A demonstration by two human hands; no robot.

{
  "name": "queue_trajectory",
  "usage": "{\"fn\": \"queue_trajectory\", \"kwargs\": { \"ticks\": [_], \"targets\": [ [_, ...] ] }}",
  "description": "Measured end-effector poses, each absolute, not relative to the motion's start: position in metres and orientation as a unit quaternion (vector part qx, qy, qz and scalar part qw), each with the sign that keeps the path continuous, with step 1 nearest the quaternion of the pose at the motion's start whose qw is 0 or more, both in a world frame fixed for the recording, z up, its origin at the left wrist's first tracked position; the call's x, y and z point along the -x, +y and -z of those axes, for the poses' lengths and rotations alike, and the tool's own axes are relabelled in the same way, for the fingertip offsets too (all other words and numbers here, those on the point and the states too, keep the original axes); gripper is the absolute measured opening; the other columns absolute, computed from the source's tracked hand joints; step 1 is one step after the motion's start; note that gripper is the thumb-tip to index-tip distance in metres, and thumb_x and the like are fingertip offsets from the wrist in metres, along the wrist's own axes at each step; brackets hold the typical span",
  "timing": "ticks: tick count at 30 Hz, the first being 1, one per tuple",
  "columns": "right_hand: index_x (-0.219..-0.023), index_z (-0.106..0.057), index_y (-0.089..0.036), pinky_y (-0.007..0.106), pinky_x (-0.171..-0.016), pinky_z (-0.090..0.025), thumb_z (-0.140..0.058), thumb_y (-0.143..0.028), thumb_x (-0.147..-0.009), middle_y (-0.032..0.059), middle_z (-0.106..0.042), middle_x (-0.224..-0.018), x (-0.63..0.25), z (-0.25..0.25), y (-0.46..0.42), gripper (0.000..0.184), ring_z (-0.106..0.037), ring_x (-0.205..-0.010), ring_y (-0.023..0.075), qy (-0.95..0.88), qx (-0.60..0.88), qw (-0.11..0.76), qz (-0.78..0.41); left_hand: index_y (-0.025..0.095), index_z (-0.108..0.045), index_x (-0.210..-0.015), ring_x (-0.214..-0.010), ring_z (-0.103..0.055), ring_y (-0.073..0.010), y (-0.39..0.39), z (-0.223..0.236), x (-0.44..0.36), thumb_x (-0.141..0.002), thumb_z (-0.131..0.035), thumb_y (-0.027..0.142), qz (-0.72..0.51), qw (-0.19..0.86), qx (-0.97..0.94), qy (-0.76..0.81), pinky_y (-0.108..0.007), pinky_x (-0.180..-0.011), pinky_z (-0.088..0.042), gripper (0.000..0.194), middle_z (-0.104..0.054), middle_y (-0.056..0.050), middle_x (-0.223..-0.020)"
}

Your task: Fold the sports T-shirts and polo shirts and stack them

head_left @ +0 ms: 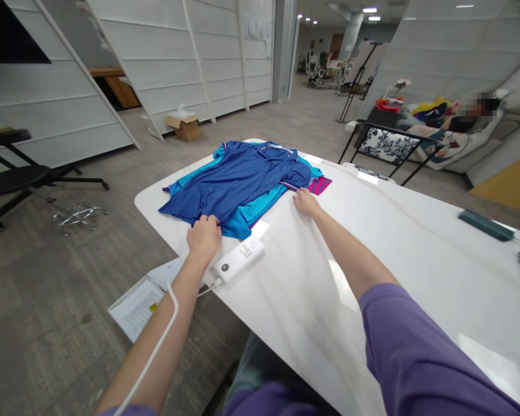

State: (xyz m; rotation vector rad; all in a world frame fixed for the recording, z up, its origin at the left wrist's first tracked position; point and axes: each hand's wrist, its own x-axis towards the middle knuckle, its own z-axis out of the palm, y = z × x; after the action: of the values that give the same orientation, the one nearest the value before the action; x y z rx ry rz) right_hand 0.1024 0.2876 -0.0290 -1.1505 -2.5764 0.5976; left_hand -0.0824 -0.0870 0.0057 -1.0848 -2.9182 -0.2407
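Note:
A dark blue polo shirt lies flat on top of a stack of shirts on the white table. Under it show a turquoise shirt and a pink striped one. My left hand is closed on the blue shirt's near hem at the stack's corner. My right hand rests at the stack's right edge, fingers curled on the cloth by the sleeve.
A white power bank with a cable lies by my left wrist. Papers hang off the table's near edge. A dark green case sits far right. An office chair stands left; a person lies on a sofa behind.

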Motion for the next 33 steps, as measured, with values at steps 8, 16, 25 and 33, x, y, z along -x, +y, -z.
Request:
{"fn": "queue_trajectory", "kwargs": {
  "ticks": [8,16,25,33],
  "targets": [
    [-0.158,-0.064,-0.016,0.052,-0.130,-0.049,-0.052,-0.032,-0.112,0.0214,-0.039,-0.180,-0.113,0.021,0.312,0.050,-0.059,-0.149,0.0334,-0.889,0.412,0.120,-0.161,0.022,-0.064,-0.137,-0.129,-0.073,-0.0354,-0.071,-0.049,0.049,-0.117,-0.042,0.033,0.235,0.113,0.379,-0.888,-0.047,-0.105,-0.055,0.032,-0.076,-0.015,-0.137],
    [-0.150,-0.070,-0.016,0.053,-0.131,-0.047,-0.052,-0.026,-0.114,0.0215,-0.053,-0.170,-0.101,0.026,0.314,0.041,-0.052,-0.153,0.0377,-0.897,0.403,0.099,-0.152,0.022,-0.069,-0.131,-0.121,-0.074,-0.0347,-0.089,-0.064,0.052,-0.116,-0.050,0.032,0.301,0.169,0.365,-0.864,-0.046,-0.101,-0.056,0.026,-0.077,-0.015,-0.129],
    [-0.124,-0.070,-0.018,0.052,-0.119,-0.060,-0.062,-0.028,-0.103,0.0193,-0.068,-0.137,-0.241,-0.009,0.379,0.025,-0.070,-0.116,0.0305,-0.834,0.382,0.374,-0.139,0.022,-0.069,-0.128,-0.114,-0.072,-0.0288,-0.070,-0.097,0.017,-0.115,-0.055,0.033,0.421,0.205,0.417,-0.779,-0.042,-0.102,-0.056,0.023,-0.076,-0.012,-0.127],
    [-0.116,-0.075,-0.016,0.042,-0.105,-0.066,-0.074,-0.030,-0.100,0.0170,-0.069,-0.130,-0.460,-0.042,0.388,0.021,-0.073,-0.111,0.0252,-0.763,0.472,0.436,-0.069,0.023,-0.073,-0.123,-0.082,-0.068,-0.0169,-0.085,-0.150,-0.092,-0.112,-0.064,0.036,0.496,0.047,0.536,-0.682,-0.029,-0.077,-0.056,0.020,-0.075,-0.002,-0.105]
  ]
}}
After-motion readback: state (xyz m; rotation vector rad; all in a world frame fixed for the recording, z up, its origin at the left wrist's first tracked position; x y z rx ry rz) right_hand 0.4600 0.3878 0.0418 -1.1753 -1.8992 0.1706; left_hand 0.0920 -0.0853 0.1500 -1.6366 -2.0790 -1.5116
